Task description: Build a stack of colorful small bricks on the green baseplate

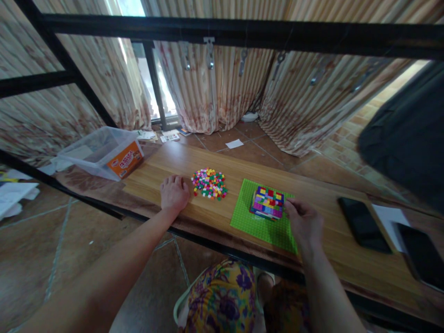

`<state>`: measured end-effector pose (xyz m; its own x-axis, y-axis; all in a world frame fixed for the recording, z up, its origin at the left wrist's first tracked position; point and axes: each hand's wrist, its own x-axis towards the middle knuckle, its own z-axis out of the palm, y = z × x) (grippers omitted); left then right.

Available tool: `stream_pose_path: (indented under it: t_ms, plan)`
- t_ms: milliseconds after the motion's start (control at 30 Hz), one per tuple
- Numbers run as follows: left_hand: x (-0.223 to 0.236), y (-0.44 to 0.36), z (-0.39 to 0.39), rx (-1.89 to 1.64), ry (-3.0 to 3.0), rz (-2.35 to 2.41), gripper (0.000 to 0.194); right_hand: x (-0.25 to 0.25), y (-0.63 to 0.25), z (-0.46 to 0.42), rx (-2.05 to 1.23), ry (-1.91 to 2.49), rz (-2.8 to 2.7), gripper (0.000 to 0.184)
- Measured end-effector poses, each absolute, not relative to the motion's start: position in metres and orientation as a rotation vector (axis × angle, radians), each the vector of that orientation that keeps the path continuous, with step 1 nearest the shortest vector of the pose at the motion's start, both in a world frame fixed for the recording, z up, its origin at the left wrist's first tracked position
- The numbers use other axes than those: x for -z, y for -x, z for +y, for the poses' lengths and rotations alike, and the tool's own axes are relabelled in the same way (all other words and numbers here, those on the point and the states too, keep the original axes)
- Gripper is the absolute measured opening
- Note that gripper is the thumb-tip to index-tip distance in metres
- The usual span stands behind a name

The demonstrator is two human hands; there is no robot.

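Note:
My left hand (174, 193) rests palm down on the wooden board, fingers loosely laid out and holding nothing. Just right of it lies a loose pile of small toy bricks (209, 184) in many colours. A block built of coloured bricks (268, 202) stands on a green studded baseplate (243, 216). At the block's right side is my right hand (305, 222), thumb and forefinger drawn together close to its edge. Whatever may be between those fingertips is too small to make out.
A clear plastic bin (100, 152) with an orange label stands at the board's left end. Two dark phones lie on the right, one (364, 224) nearer the baseplate, the other (421, 254) beside white paper (388, 222). A black metal bar (222, 30) crosses above.

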<state>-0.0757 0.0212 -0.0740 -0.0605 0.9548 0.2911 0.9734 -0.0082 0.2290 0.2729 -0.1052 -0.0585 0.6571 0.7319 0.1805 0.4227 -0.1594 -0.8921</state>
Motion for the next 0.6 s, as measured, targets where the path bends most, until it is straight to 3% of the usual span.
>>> stream_pose_path:
  t_ms: [367, 600]
  plan:
    - [0.075, 0.076, 0.022, 0.580, 2.118, -2.164, 0.039, 0.068, -0.265, -0.092, -0.580, 1.532, -0.640, 0.038]
    - [0.072, 0.075, 0.020, 0.561, 2.126, -2.176, 0.039, 0.070, -0.264, -0.090, -0.561, 1.518, -0.647, 0.042]
